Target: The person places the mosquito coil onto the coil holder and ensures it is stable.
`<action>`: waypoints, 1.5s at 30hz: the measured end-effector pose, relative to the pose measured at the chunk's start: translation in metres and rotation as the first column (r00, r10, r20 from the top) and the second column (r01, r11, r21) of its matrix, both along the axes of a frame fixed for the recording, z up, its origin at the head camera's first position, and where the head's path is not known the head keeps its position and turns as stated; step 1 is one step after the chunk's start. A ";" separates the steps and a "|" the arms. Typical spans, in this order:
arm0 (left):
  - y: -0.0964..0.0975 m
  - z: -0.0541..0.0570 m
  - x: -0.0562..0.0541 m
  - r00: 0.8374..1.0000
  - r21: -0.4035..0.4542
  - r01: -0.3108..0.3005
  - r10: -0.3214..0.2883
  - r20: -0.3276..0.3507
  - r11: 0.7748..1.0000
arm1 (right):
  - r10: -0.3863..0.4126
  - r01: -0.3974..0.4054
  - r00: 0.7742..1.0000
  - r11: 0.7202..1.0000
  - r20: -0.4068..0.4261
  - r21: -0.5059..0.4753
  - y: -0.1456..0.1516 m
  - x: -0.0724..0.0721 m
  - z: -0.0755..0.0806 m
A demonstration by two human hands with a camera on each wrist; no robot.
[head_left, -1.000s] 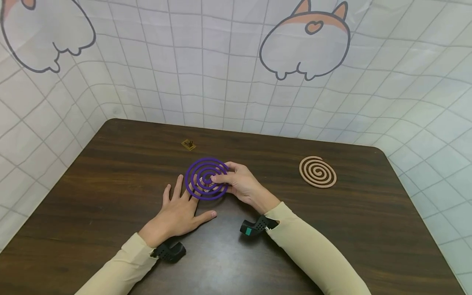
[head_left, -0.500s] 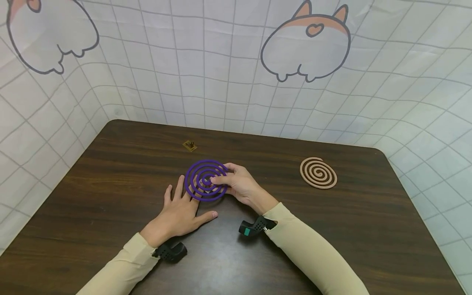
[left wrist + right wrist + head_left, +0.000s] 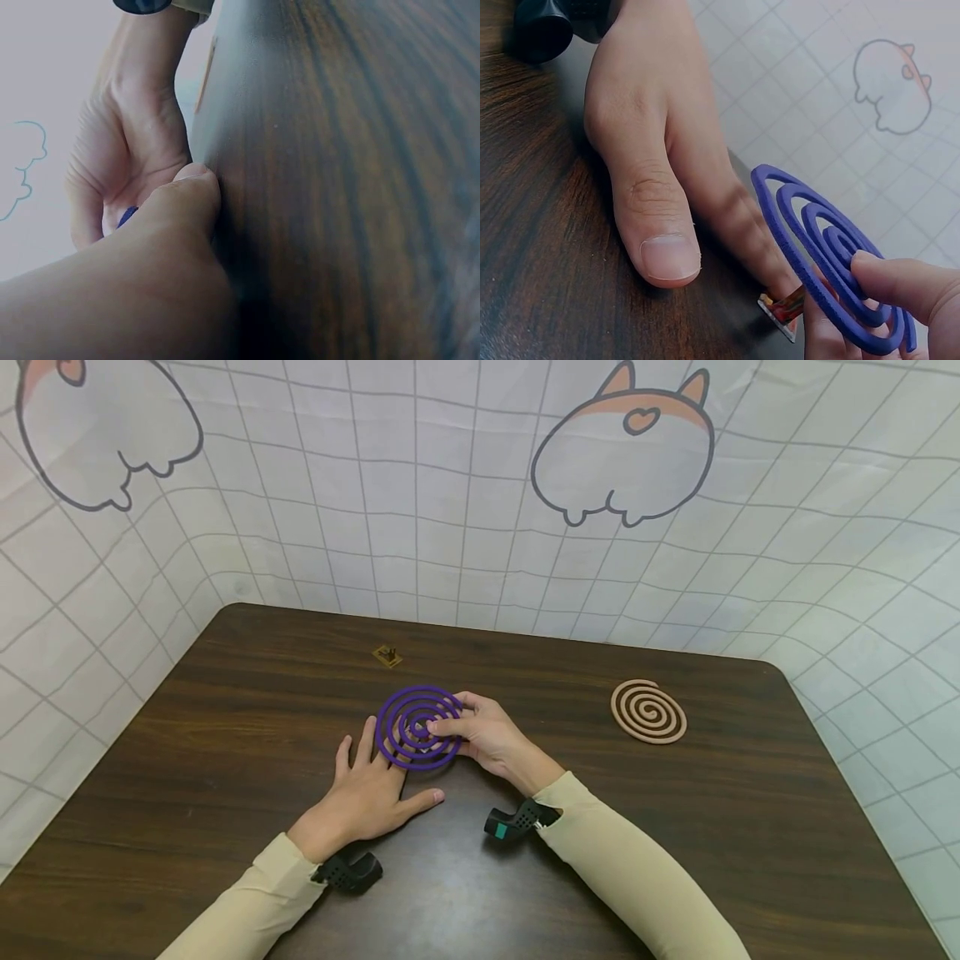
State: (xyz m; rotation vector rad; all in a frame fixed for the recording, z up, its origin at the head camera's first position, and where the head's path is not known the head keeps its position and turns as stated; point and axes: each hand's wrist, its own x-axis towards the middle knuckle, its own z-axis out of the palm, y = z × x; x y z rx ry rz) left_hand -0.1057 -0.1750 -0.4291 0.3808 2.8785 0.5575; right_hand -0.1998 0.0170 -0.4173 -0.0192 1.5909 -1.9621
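A purple mosquito coil (image 3: 420, 692) is held close above the table, pinched by my right hand (image 3: 495, 735). Its thumb lies on the coil's middle, and the other fingers are underneath, partly hidden. My left hand (image 3: 367, 797) lies palm down with fingers spread, and the coil overlaps its index and middle fingertips in the head view. In the right wrist view, a small stand with a red and white base (image 3: 786, 307) sits on the table beneath the coil (image 3: 780, 225), right at the left fingertips. Only a bit of the coil (image 3: 127, 215) shows in the left wrist view.
A light brown mosquito coil (image 3: 648, 712) lies flat on the right of the dark wooden table (image 3: 750, 827). Toward the back edge sits a small gold-coloured metal piece (image 3: 387, 656). A white gridded curtain (image 3: 435, 527) with cartoon animals stands behind.
The head view has shifted very slightly. Both hands stay almost still, with the purple mosquito coil still pinched over the small stand.
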 end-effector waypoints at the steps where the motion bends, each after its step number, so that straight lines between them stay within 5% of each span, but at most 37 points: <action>1: 0.000 0.000 0.000 1.000 0.002 0.000 0.000 0.000 1.000 | 0.001 -0.001 1.000 1.000 0.001 0.001 0.000 0.000 0.000; 45: 0.000 -0.001 0.000 1.000 0.003 -0.001 0.001 -0.002 1.000 | 0.020 -0.021 0.999 0.999 0.025 0.038 -0.001 -0.002 0.000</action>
